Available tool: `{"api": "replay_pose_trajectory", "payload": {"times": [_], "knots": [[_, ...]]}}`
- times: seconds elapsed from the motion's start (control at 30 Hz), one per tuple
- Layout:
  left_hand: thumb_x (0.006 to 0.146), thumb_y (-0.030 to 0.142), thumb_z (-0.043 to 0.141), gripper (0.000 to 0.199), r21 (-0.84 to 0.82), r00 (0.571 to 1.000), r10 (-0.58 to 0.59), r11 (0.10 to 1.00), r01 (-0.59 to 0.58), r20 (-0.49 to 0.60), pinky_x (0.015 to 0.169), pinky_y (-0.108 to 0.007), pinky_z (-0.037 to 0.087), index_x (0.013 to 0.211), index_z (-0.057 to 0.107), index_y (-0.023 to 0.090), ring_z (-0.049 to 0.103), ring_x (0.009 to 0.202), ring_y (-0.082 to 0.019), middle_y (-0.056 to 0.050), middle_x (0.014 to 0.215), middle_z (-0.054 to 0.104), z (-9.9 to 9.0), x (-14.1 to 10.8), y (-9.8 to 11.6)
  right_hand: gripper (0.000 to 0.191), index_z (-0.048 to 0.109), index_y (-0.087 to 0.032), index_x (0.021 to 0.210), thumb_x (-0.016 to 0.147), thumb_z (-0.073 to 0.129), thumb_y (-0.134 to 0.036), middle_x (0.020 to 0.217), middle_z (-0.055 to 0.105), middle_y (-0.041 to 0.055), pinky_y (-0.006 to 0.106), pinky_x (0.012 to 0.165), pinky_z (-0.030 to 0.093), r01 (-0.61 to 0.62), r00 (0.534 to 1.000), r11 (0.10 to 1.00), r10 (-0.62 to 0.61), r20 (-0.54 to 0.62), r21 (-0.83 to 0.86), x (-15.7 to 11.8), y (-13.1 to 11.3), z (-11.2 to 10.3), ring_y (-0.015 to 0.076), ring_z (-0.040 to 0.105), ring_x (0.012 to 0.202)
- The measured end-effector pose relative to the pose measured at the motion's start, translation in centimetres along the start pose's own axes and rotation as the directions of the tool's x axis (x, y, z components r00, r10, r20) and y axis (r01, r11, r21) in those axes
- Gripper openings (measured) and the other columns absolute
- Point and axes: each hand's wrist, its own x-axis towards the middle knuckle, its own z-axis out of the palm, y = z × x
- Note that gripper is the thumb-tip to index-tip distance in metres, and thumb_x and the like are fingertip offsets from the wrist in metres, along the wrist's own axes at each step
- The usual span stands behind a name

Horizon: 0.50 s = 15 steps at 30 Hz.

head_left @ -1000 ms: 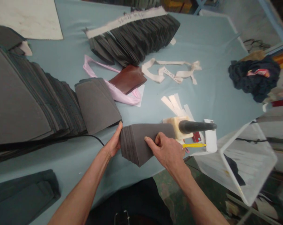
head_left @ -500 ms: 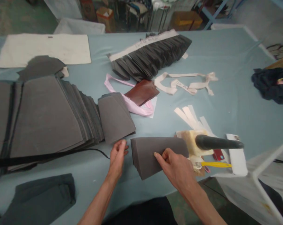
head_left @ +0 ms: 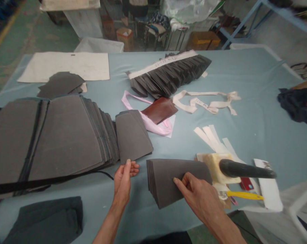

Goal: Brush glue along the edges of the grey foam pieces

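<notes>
My right hand (head_left: 197, 191) lies on a fanned stack of dark grey panels (head_left: 163, 183), thumb and curled fingers closed on the top panel; the fingertips are partly hidden. To its left, my left hand (head_left: 123, 178) is palm up at the lower edge of a smaller grey panel stack (head_left: 134, 135). Its thumb points up, apart from the half-curled fingers, and no piece shows between them. A large stack of grey panels (head_left: 67, 132) stands further left, with a black strap (head_left: 67, 178) along its front. A black-handled tool on a pale yellow block (head_left: 214, 166) adjoins the fanned stack.
A yellow-handled brush (head_left: 244, 195), white strips (head_left: 210, 139) and a white box (head_left: 268, 189) lie at the right. Behind are brown pieces (head_left: 159, 110), a pink band (head_left: 155, 127), cream tape (head_left: 194, 106) and a bundle of dark pieces (head_left: 168, 76). Folded dark cloth (head_left: 49, 220) sits front left.
The view has shifted, so everything sits lower and further right. My left hand has moved left along the smaller stack's edge, its thumb now more upright. My right hand stays on the fanned stack.
</notes>
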Motion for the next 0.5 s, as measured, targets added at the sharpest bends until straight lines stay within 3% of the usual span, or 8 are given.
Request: {"api": "replay_pose_trajectory", "payload": {"times": [0.5], "knots": [[0.04, 0.092, 0.089, 0.092, -0.028, 0.996, -0.082, 0.996, 0.083, 0.017, 0.059, -0.027, 0.056, 0.085, 0.068, 0.014, 0.066, 0.06, -0.016, -0.005, 0.07, 0.072, 1.1, -1.1, 3.6, 0.043, 0.06, -0.025, 0.074, 0.105, 0.059, -0.054, 0.059, 0.067, -0.0008, 0.03, 0.061, 0.023, 0.021, 0.998, 0.999, -0.018, -0.054, 0.047, 0.6, 1.1, 1.5, 0.0231, 0.07, 0.062]]}}
